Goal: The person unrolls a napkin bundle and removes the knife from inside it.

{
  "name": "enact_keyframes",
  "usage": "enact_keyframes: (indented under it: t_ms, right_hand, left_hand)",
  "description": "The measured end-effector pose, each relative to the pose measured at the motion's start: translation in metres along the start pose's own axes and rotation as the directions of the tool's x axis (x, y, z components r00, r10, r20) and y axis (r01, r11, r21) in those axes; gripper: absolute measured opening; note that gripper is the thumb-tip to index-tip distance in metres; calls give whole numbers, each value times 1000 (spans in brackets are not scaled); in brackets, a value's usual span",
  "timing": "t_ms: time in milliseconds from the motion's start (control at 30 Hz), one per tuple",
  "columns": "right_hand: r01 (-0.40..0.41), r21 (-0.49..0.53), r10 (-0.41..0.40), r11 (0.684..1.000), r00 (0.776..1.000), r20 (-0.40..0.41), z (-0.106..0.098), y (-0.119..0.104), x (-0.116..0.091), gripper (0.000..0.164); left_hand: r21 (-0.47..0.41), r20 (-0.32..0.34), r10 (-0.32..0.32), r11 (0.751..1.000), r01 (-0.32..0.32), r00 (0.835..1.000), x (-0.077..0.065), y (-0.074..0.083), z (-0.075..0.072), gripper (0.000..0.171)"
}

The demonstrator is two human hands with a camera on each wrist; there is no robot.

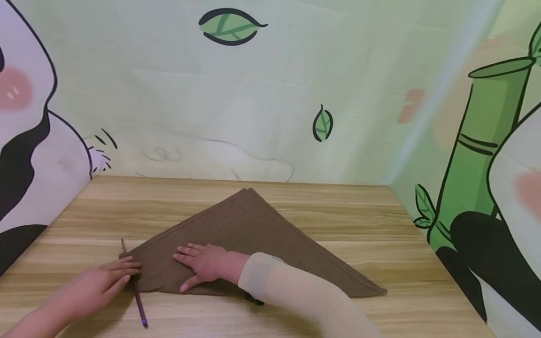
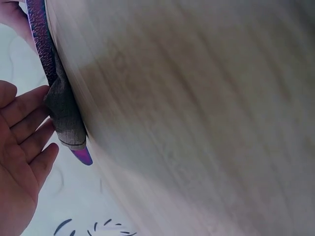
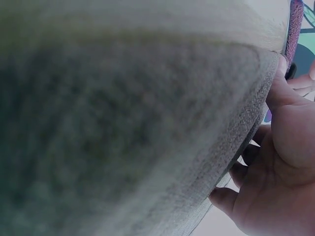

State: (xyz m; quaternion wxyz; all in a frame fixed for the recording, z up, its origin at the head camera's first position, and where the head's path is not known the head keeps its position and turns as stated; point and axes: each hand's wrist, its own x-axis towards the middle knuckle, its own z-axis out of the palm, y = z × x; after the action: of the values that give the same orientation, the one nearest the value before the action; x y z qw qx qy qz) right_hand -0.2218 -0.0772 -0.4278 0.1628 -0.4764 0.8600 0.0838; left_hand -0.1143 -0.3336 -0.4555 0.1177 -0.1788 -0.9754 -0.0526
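Note:
A brown cloth napkin (image 1: 249,220), folded into a triangle, lies with its long edge towards me and its peak pointing away. At its left corner my left hand (image 1: 99,286) rests its fingers on the cloth; in the left wrist view the fingers (image 2: 29,128) look fairly straight. A slim purple metallic utensil (image 1: 141,307) with a textured handle (image 2: 42,42) crosses under that corner, the cloth wrapping over it and both ends sticking out. My right hand (image 1: 207,263) lies spread on the napkin's left half, palm down. The middle of the utensil is hidden.
The wooden tabletop (image 1: 338,206) runs back to a wall (image 1: 270,94) printed with leaves. A panda print (image 1: 25,117) covers the left side, and a bamboo print (image 1: 482,155) the right. Something small and black (image 1: 253,299) shows below my right wrist.

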Motion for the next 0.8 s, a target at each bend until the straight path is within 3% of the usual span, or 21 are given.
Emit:
enact_keyframes:
  t_ms: [133,400,633,800]
  right_hand:
    - [3,-6,-3,1000,1000,3,1,-2,0,81]
    - [5,-11,-5,1000,1000,4,2,-4,2,82]
    - [8,-2,-8,1000,1000,8,3,-2,4,83]
    - [11,-6,-11,1000,1000,9,2,2,4,83]
  left_hand:
    - [7,-17,-15,1000,15,1000,-6,-3,2,15]
    - [-24,48,-77,997,79,996,-15,-8,-3,17]
    - [-65,126,-112,990,121,986,-12,-10,-8,19]
    - [-75,108,-87,993,95,990,-6,-11,-10,17]
